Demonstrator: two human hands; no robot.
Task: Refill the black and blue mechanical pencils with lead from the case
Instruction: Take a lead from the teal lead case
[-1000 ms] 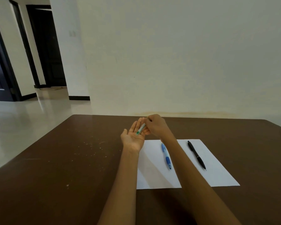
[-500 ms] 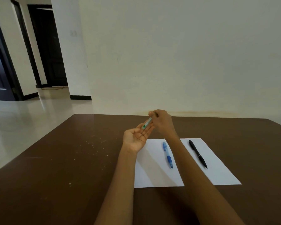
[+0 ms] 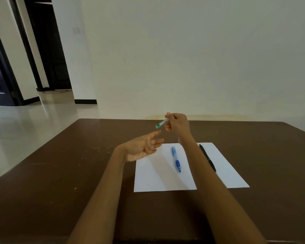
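My right hand (image 3: pixel 177 124) pinches a small clear lead case with a green end (image 3: pixel 161 124), tilted with the green end down to the left, above the table. My left hand (image 3: pixel 143 147) is held palm up below and left of the case, fingers relaxed and apart from it. A blue mechanical pencil (image 3: pixel 176 159) lies on a white sheet of paper (image 3: pixel 153 178). A black mechanical pencil (image 3: pixel 208 158) lies on the same sheet to the right, partly hidden behind my right forearm.
The brown table (image 3: pixel 60 173) has small pale crumbs left of my left hand. A cream wall stands right behind the table's far edge. To the left are a tiled floor and dark doorways.
My right hand has lifted the lead case up and away from my left palm. My left hand has dropped lower and tilted, and the case no longer touches it.
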